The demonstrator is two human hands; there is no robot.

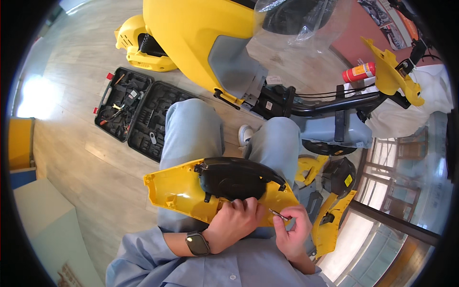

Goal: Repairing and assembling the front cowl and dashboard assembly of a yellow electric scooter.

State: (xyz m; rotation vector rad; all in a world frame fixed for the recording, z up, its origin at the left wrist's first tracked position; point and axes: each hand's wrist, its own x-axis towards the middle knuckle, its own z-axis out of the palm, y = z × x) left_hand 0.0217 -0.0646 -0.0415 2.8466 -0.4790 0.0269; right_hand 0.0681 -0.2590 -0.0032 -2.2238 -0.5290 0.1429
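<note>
Across my lap lies a yellow plastic panel (178, 185) with a black rounded housing (233, 178) fixed on it. My left hand (235, 219), with a watch on its wrist, is closed at the panel's near edge just below the housing; its fingertips are partly hidden. To the right of it, my right hand (293, 229) pinches a short, thin metal piece (278, 215) between thumb and fingers, over the panel's right end. Whether that piece is a screw or a driver bit is too small to tell.
A partly stripped yellow scooter (191, 43) stands ahead. An opened black tool case (148, 119) lies on the floor at left. More yellow panels (330, 229) lie at right, near a glass front (411, 177). A red cylinder (358, 72) is at the far right.
</note>
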